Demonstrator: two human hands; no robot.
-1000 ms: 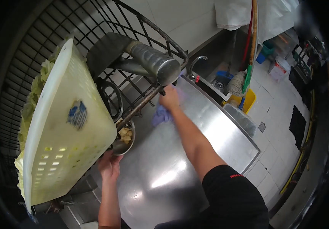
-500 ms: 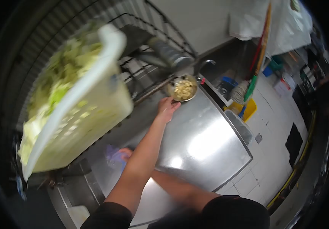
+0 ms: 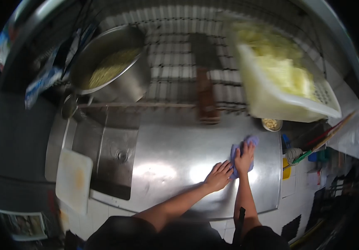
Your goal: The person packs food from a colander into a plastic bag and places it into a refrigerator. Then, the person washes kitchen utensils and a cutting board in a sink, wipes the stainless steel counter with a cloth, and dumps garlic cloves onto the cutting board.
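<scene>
Stainless-steel table (image 3: 175, 137) right of the sink (image 3: 115, 162) carries a crumpled purple cloth (image 3: 234, 152), well apart from the sink. The right hand (image 3: 243, 160) lies on it, fingers spread; the left hand's (image 3: 218, 178) slightly parted fingers touch its sink-side edge.

two hands (image 3: 218, 176) (image 3: 244, 158), one cloth (image 3: 233, 170), one pot (image 3: 130, 85), one cleaver (image 3: 206, 93) show.

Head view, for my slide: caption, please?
Right hand on a purple cloth, left hand at its edge, on a steel counter.
</scene>
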